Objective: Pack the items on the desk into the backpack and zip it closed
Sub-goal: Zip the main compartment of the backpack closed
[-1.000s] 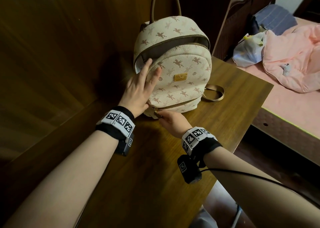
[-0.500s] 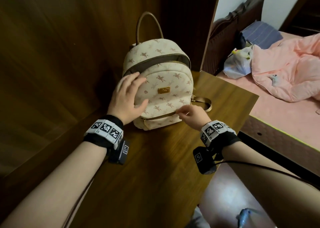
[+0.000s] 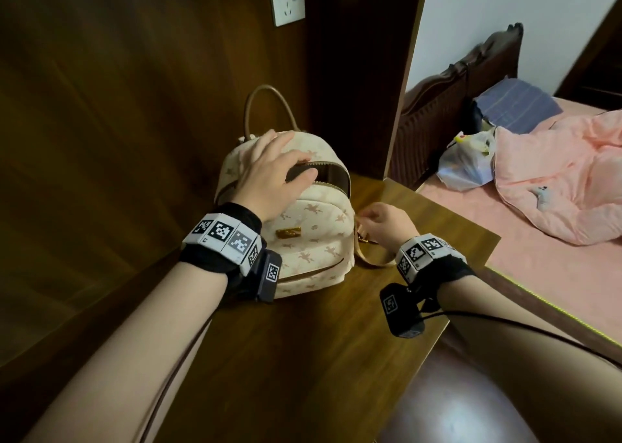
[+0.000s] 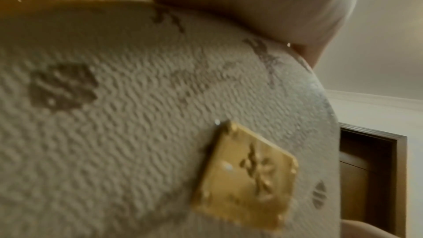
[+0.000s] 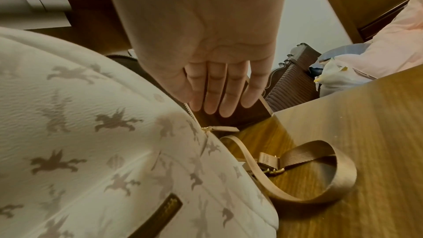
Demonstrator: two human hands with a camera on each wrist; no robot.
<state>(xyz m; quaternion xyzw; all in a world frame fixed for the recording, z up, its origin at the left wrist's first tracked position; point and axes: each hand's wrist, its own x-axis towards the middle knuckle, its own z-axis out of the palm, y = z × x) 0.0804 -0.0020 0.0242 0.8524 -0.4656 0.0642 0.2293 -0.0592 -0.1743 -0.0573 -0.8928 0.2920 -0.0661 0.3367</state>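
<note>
Clearance around the backpack [image 3: 303, 240] on the worktop [image 3: 303, 341].
Walled behind and left by wood panels [image 3: 117, 139]; bare in front; strap loop [image 5: 320, 175] lying right; top opening partly covered by left hand [image 3: 269, 176].

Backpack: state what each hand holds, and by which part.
Nothing is in a grip. The left hand rests spread on top of the backpack; the right hand, fingers straight, is near the zipper pull.

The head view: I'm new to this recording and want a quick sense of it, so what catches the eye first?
A cream backpack printed with small horses stands upright on the wooden desk, its top zipper still gaping. The left hand rests on its top, while the right hand reaches in at its right side, near the zipper pull. Behind, a pink quilt lies rumpled on the bed.
</note>
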